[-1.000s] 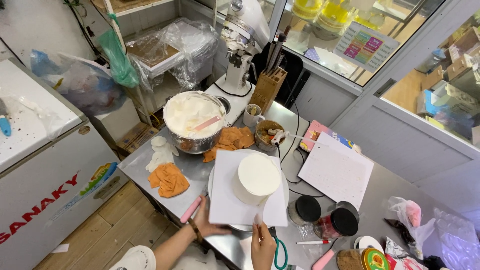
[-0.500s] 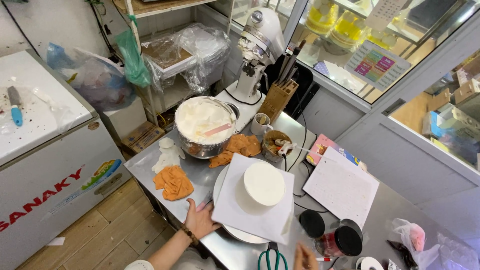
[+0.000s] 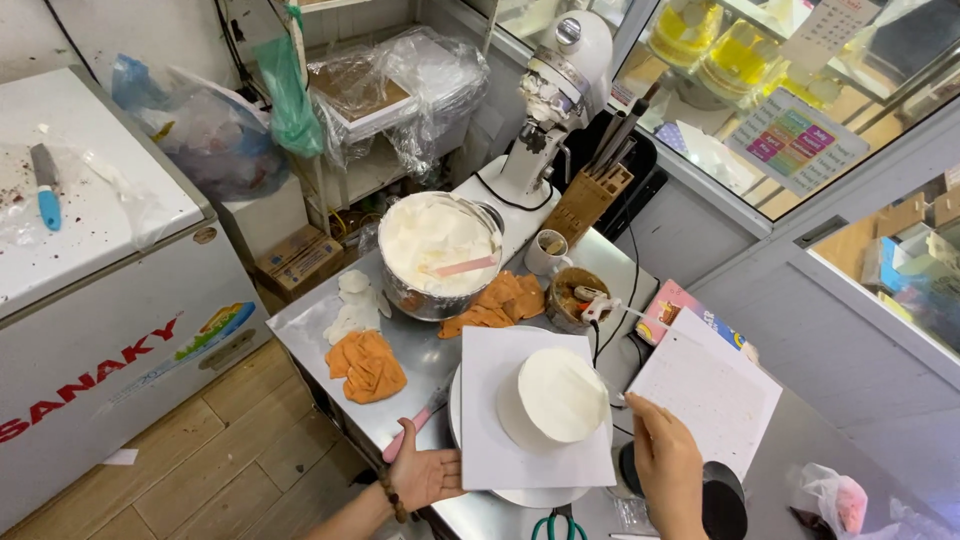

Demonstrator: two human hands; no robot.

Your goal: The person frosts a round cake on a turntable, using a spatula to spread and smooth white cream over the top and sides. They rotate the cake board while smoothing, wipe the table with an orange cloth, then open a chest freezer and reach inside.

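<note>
- Left hand point(image 3: 425, 472): palm up, fingers spread, against the left edge of the white square board point(image 3: 535, 410); grip open, nothing clasped. Half a second back, palm down on the same edge.
- Right hand point(image 3: 668, 465): raised beside the board's right edge, near the white paper sheet point(image 3: 715, 385); fingers loosely extended, grip empty. Previously low at the frame's bottom edge, now higher and closer to the cake.
- White frosted cake point(image 3: 560, 393): round, centred on the board, board resting on the turntable point(image 3: 540, 494) on the steel worktop point(image 3: 310, 325). Position unchanged across the frames.
- Pink-handled spatula point(image 3: 412, 427): flat on the worktop, just beside the left hand, untouched.
- Bowl of cream point(image 3: 438, 250) with orange cloths point(image 3: 368, 365) behind and left.
- Reading of the change: both hands now flank the board, suited to turning or steadying it.
</note>
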